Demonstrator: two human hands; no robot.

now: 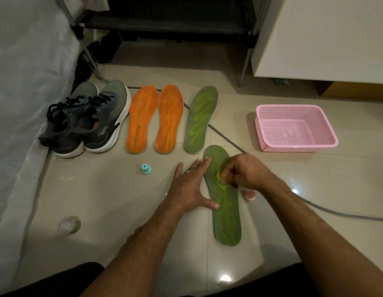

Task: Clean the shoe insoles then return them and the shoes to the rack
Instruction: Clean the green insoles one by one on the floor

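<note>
Pinning the near green insole (226, 213) flat to the floor (113, 196), the left hand (191, 185) lies spread along its left edge, fingers straight and wide, thumb pressing the rim; this looks meant to keep the insole from sliding under the rubbing. The right hand (240, 171) sits on the middle of the same insole, its fingers curled narrow around a small green wad (220, 181), probably a cloth or sponge, though I cannot tell which.

Just beyond this insole lies the second green insole (200, 120), and left of that the two orange insoles (154, 118), all face-up in a row, seemingly laid out for cleaning in turn. Farther left stand the shoes (87, 118), set aside against the bed's edge. Right of the near insole sits a pink basket (293, 127); a grey cable (229, 140) runs between them. A small teal cap (146, 168) rests to the insole's left.

Small dark print shows on the orange insoles' heels, too small to read.
</note>
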